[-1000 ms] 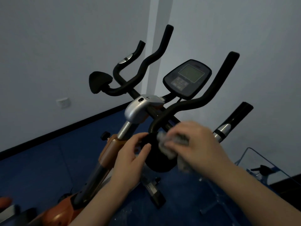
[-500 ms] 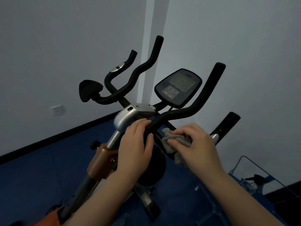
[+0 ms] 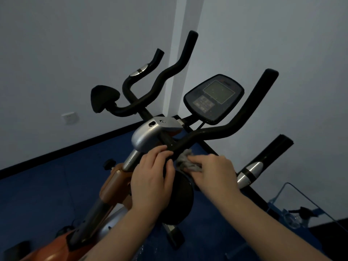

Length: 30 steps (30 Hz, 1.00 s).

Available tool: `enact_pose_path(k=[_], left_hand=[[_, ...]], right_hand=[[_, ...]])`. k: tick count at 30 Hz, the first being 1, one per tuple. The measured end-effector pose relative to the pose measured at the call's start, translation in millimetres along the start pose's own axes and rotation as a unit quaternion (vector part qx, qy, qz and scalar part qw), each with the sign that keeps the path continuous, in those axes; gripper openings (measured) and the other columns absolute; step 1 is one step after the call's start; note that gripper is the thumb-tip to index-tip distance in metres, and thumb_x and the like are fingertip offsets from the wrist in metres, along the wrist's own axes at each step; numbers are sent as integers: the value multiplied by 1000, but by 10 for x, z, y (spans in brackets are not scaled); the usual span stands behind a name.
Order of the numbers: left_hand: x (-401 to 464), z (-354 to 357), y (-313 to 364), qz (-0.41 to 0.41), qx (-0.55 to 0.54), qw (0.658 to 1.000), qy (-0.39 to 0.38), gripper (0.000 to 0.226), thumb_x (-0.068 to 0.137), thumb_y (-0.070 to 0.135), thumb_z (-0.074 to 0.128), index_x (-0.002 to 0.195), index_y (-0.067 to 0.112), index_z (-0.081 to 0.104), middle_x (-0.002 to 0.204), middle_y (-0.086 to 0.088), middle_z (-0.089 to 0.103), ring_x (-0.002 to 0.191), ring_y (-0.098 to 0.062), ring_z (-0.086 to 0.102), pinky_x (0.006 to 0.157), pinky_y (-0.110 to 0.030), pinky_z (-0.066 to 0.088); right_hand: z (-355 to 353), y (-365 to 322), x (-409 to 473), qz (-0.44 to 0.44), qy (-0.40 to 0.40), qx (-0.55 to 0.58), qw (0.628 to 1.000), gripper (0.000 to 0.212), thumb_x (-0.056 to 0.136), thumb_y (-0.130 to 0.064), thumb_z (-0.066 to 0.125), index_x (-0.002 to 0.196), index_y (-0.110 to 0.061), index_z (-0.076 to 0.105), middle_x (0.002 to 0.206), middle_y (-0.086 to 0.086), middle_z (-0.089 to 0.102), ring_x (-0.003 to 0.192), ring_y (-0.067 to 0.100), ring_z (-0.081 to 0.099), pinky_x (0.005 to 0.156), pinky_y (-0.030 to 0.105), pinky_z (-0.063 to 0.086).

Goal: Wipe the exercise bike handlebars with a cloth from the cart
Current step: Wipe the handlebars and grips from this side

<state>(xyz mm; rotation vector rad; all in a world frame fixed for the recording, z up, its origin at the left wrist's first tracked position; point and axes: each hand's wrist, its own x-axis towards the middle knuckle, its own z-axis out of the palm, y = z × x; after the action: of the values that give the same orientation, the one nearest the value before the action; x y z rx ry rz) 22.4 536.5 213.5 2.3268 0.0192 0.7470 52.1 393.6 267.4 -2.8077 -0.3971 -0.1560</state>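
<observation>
Two bare forearms reach up from the lower edge. The left hand (image 3: pixel 152 181) has its grip closed around the near end of the right-side bar (image 3: pixel 222 132), fingers curled over the top just below the silver clamp (image 3: pixel 150 134). Just right of that grip, touching the same bar, the right hand (image 3: pixel 214 174) pinches a grey cloth (image 3: pixel 187 162) between thumb and fingers; the cloth is soft, rumpled and fuzzy, bunched into a loose wad with its upper fold pressed against the underside of the bar.

Below both grips sits a round, matte black pad (image 3: pixel 180 196), partly hidden by the left hand. Under the left wrist the stem (image 3: pixel 98 210) runs down, dark tube with an orange glossy sleeve and a small black knob on its left.

Right of the cloth grip a straight black tube with a polished chrome band (image 3: pixel 250 172) slants upward. Further right and lower, a clear curved plastic edge (image 3: pixel 293 193) shows, with dim items behind it that are too dark to tell.

Beyond the grips the foam-like black bar bends in an S and rises to a rounded tip. Above the clamp stands the console (image 3: pixel 214 98), a rounded black panel with a greyish square screen and a keypad. Left of it the twin bar (image 3: pixel 169 76) curves up, with a shield-shaped black pad (image 3: pixel 103 97) at its near end and a shorter bar with a chrome band behind.

Blue floor (image 3: pixel 47 185), black skirting and pale walls with a white socket (image 3: pixel 70 117) lie behind.
</observation>
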Motion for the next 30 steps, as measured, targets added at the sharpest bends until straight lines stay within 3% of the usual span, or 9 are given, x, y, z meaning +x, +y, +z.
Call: enact_pose_path(k=[3, 7, 10, 16, 20, 23, 27, 30], left_hand=[[1, 9, -15, -3, -9, 1000, 13, 26, 91, 29, 44, 106, 20, 63, 117, 6, 61, 97, -8, 58, 73, -24, 49], [-4, 24, -21, -1, -7, 1000, 12, 26, 91, 29, 44, 109, 21, 61, 118, 6, 60, 98, -5, 56, 75, -19, 44], [-8, 17, -10, -1, -4, 1000, 9, 24, 92, 26, 46, 110, 20, 60, 119, 5, 60, 102, -5, 54, 81, -18, 40], [59, -19, 160, 5, -46, 999, -16, 27, 88, 20, 50, 112, 28, 56, 116, 11, 58, 103, -2, 51, 88, -33, 47], [255, 104, 494, 54, -110, 991, -57, 25, 87, 15, 53, 110, 24, 57, 107, 9, 60, 99, -7, 56, 84, -38, 50], [342, 207, 564, 48, -125, 988, -73, 24, 87, 19, 52, 110, 24, 57, 107, 9, 60, 95, -8, 57, 79, -37, 50], [282, 270, 522, 100, -22, 990, -93, 20, 88, 27, 53, 108, 26, 57, 103, 8, 63, 67, -9, 52, 59, -31, 43], [297, 292, 525, 104, 14, 988, -118, 21, 88, 31, 50, 106, 25, 58, 106, 8, 64, 81, -12, 60, 63, -31, 45]], right_hand=[[-87, 146, -152, 23, -18, 24, 999, 23, 79, -42, 69, 101, -37, 72, 82, -6, 73, 75, 16, 66, 62, 25, 48], [34, -67, 202, 50, -16, -17, 998, 26, 85, -41, 61, 91, -17, 69, 85, 5, 68, 81, 23, 64, 63, 29, 47], [37, -134, 265, 49, -32, 2, 998, 25, 88, -38, 59, 90, -15, 69, 85, 6, 68, 81, 22, 63, 64, 29, 46], [-169, 145, -315, -21, -60, -65, 996, 16, 85, -29, 57, 96, -24, 67, 85, 0, 69, 79, 22, 65, 61, 28, 45], [-76, 103, -55, 7, -46, -59, 997, 19, 85, -25, 55, 99, -21, 66, 94, 8, 68, 89, 30, 63, 63, 31, 40], [-75, 357, -254, -89, -18, 3, 996, 16, 88, -17, 51, 94, -13, 66, 92, 8, 69, 84, 29, 64, 67, 35, 49], [-200, 880, -535, -304, -8, -26, 952, 27, 91, -4, 56, 114, -11, 68, 120, 4, 68, 106, 22, 64, 94, 35, 50], [-394, 1255, -426, -280, 98, -31, 954, 27, 88, 2, 62, 114, -6, 68, 122, 7, 66, 117, 21, 59, 98, 37, 49]])
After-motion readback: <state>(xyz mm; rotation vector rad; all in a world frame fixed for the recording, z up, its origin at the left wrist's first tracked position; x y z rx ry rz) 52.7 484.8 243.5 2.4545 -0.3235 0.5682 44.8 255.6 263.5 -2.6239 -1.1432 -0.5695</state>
